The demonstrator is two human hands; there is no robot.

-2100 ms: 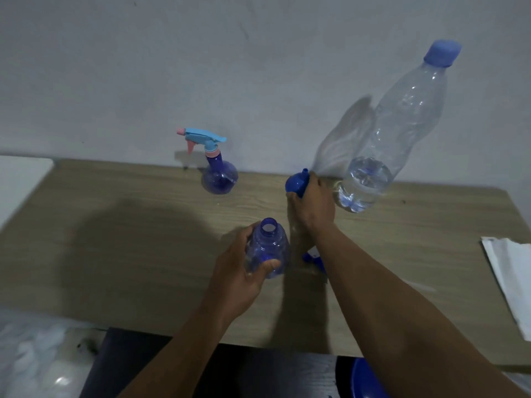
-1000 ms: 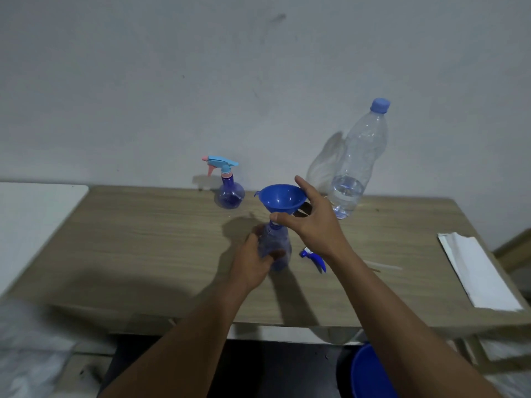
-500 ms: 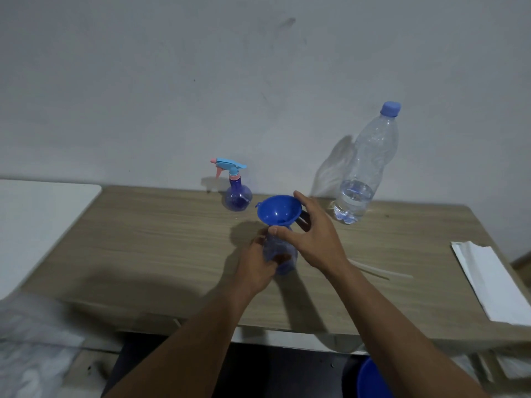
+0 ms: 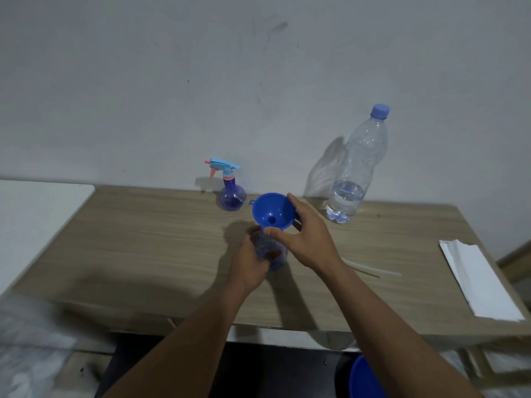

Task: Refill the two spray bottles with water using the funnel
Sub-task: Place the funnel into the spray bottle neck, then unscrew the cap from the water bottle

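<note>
My left hand (image 4: 251, 258) grips an uncapped purple spray bottle (image 4: 275, 255) standing on the wooden table (image 4: 143, 239). A blue funnel (image 4: 273, 211) sits in its neck, and my right hand (image 4: 301, 239) holds the funnel by its rim with thumb and fingers. A second purple spray bottle (image 4: 231, 189) with a light-blue and pink trigger head stands at the back by the wall. To its right stands a tall clear water bottle (image 4: 356, 170) with a blue cap and a little water at the bottom.
A thin clear tube (image 4: 370, 270) lies on the table right of my right arm. A white folded paper (image 4: 482, 280) rests at the right edge. A blue round container (image 4: 365, 377) sits below the table's front edge. A white surface (image 4: 37, 214) adjoins on the left.
My right hand picked up the funnel from the back of the table, carried it over and set it into the bottle's neck. The left hand has kept hold of the bottle.
</note>
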